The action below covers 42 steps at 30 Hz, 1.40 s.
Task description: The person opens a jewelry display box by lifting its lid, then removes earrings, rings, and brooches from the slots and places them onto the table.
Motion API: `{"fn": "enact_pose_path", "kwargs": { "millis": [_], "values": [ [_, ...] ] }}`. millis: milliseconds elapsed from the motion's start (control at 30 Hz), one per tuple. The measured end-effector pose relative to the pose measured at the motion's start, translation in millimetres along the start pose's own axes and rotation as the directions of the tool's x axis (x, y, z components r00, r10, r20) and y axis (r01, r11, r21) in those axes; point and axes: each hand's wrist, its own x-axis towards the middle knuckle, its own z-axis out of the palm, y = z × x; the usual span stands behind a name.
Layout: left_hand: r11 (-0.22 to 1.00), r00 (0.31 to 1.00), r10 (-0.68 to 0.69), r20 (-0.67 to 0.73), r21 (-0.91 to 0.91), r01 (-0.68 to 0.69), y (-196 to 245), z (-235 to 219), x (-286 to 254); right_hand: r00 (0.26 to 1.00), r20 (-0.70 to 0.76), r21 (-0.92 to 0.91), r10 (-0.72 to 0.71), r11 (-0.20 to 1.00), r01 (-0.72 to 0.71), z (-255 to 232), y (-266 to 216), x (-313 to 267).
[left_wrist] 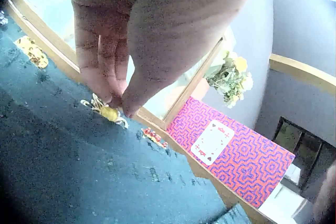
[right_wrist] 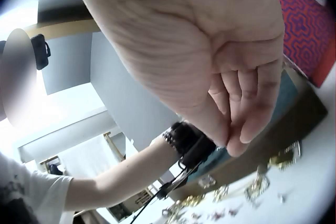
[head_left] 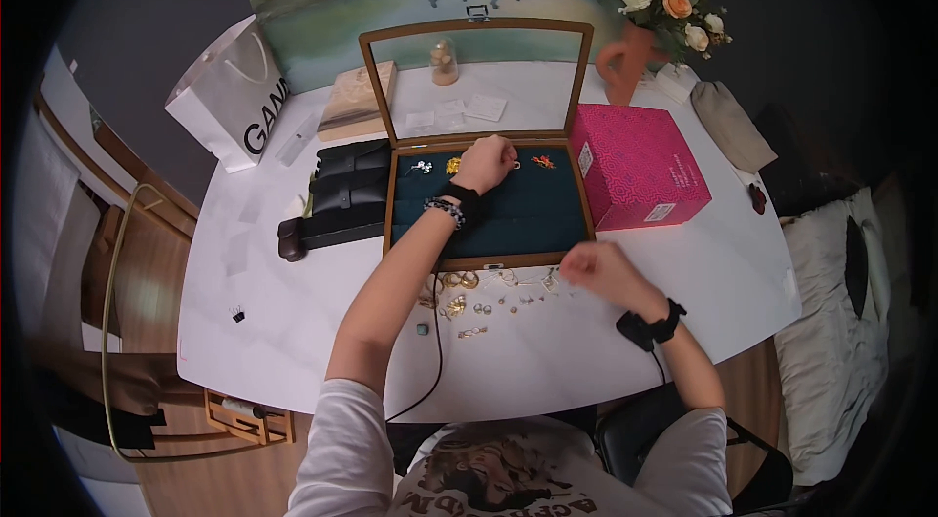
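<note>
A glass-lidded wooden jewelry box stands open with a dark teal fabric bed. My left hand reaches over its back row, thumb and fingertips pinching a brooch with a round yellow body and pale curled parts, low against the fabric. In that row sit a silver piece, a gold spotted brooch and a red-orange brooch. My right hand, blurred in the head view, hovers near the box's front right corner, fingers loosely curled with nothing visible in them.
Loose jewelry lies in front of the box on the white table. A pink patterned box adjoins it on the right, black cases on the left. Behind are a flower vase and paper bag. Camera cables trail from both wrists.
</note>
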Motion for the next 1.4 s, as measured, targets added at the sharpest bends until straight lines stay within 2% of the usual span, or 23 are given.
{"fn": "enact_pose_path", "kwargs": {
  "millis": [33, 67, 133, 167, 233, 333, 567, 767, 833, 867, 933, 1033, 1067, 1133, 1267, 1333, 1367, 1400],
  "values": [
    [1.000, 1.000, 0.002, 0.017, -0.006, -0.002, -3, 0, 0, 0.993, 0.120, 0.044, -0.005, 0.999, 0.000, 9, 1, -7],
    [1.000, 1.000, 0.003, 0.020, -0.005, -0.003, -4, 2, 1, 0.993, 0.119, 0.046, -0.004, 0.999, -0.001, 19, -1, -14],
    [0.998, 0.998, 0.007, 0.055, -0.056, -0.004, -4, 3, 0, 0.977, 0.200, -0.186, -0.078, 0.976, 0.116, 38, -11, -24],
    [0.998, 0.998, 0.007, 0.058, -0.055, -0.004, -2, 4, -1, 0.977, 0.199, -0.183, -0.077, 0.976, 0.114, 46, -11, -26],
    [0.998, 0.996, 0.038, 0.076, -0.048, -0.035, 12, 6, 0, 0.934, 0.282, -0.364, -0.219, 0.877, 0.315, 59, -7, -25],
    [0.996, 0.994, 0.088, 0.059, 0.018, -0.090, 27, 14, 4, 0.916, 0.325, -0.383, -0.235, 0.853, 0.355, 64, -6, -21],
    [1.000, 0.990, 0.018, 0.143, 0.007, -0.019, 24, 42, 19, 0.936, 0.300, -0.293, -0.186, 0.915, 0.275, 64, -6, -19],
    [0.992, 0.979, -0.126, 0.158, 0.013, 0.126, 40, 50, 25, 0.934, 0.301, -0.253, -0.194, 0.928, 0.275, 63, -5, -17],
    [0.970, 0.964, -0.242, 0.108, 0.009, 0.243, 43, 55, 27, 0.936, 0.315, -0.247, -0.154, 0.939, 0.238, 61, -10, -18],
    [0.970, 0.964, -0.242, 0.108, 0.010, 0.243, 44, 56, 29, 0.936, 0.315, -0.247, -0.154, 0.939, 0.238, 61, -10, -18],
    [0.941, 0.940, -0.340, 0.041, 0.027, 0.339, 41, 62, 34, 0.937, 0.315, -0.244, -0.152, 0.941, 0.234, 60, -11, -18],
    [0.931, 0.931, -0.365, -0.006, 0.023, 0.365, 30, 73, 42, 0.938, 0.320, -0.246, -0.136, 0.944, 0.221, 61, -9, -17],
    [0.931, 0.932, -0.363, -0.007, 0.024, 0.364, 25, 74, 46, 0.938, 0.319, -0.246, -0.137, 0.944, 0.222, 61, -8, -17],
    [0.938, 0.939, -0.329, 0.100, -0.079, 0.337, 14, 71, 51, 0.936, 0.306, -0.221, -0.174, 0.943, 0.248, 62, -4, -17],
    [0.932, 0.958, -0.287, 0.028, -0.222, 0.286, 3, 57, 50, 0.934, 0.308, -0.194, -0.181, 0.949, 0.248, 62, 1, -16],
    [0.898, 0.989, -0.138, 0.045, -0.416, 0.144, 14, 29, 39, 0.930, 0.320, -0.174, -0.178, 0.954, 0.243, 59, 0, -16],
    [0.904, 0.998, -0.062, 0.023, -0.422, 0.067, 27, 11, 25, 0.929, 0.323, -0.172, -0.179, 0.955, 0.243, 56, -1, -17],
    [0.905, 0.998, -0.063, 0.022, -0.420, 0.067, 36, -5, 11, 0.954, 0.242, -0.134, -0.178, 0.967, 0.215, 50, -5, -18]
  ]
}}
